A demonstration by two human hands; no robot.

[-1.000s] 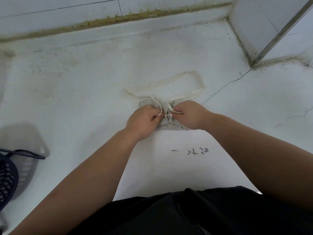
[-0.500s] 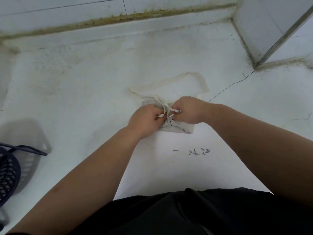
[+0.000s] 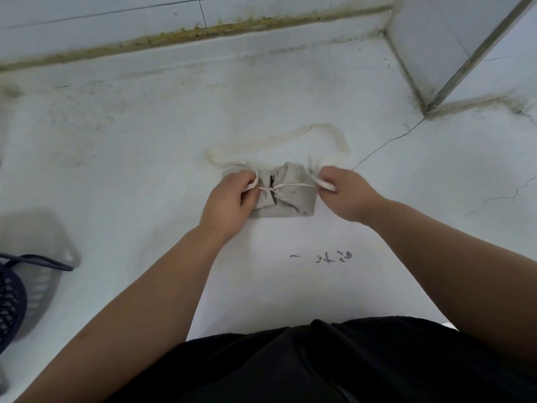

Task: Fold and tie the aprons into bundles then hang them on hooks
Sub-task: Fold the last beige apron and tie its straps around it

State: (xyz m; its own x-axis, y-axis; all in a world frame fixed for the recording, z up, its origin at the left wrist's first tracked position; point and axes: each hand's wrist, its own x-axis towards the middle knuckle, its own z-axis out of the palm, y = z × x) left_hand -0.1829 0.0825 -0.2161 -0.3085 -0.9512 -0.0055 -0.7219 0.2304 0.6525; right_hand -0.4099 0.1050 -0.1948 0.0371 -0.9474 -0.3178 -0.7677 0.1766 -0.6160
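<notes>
The folded apron point(image 3: 287, 200) lies as a small grey bundle on the white surface point(image 3: 145, 158), and I give all places from this bundle. A thin pale tie string point(image 3: 293, 185) runs across its middle, drawn into a straight line. It has a crossing or knot a little left of the centre, where the cloth is pinched in.

The left hand point(image 3: 229, 199) rests on the left end of the bundle, with its fingers curled around one end of the string. The right hand point(image 3: 344, 193) is just beside the right end, fingers closed, and it pinches the other end of the string. On the far side of the bundle, the wide neck loop point(image 3: 279, 138) lies flat and open. Far to the left of the bundle stands a dark blue basket point(image 3: 11, 301), only partly in view. No hook is visible.

In my judgement the step in hand is the tightening of the knot, and several things can go wrong:
- If one hand pulls harder than the other, the bundle can slide or turn toward that side and the folds can open.
- The right hand seems to hold only the tip of the string, so the string may slip out. The tension would then be lost and the knot would loosen.
- The knot sits off centre, so the right part of the cloth may bulge out when the bundle is lifted.
</notes>
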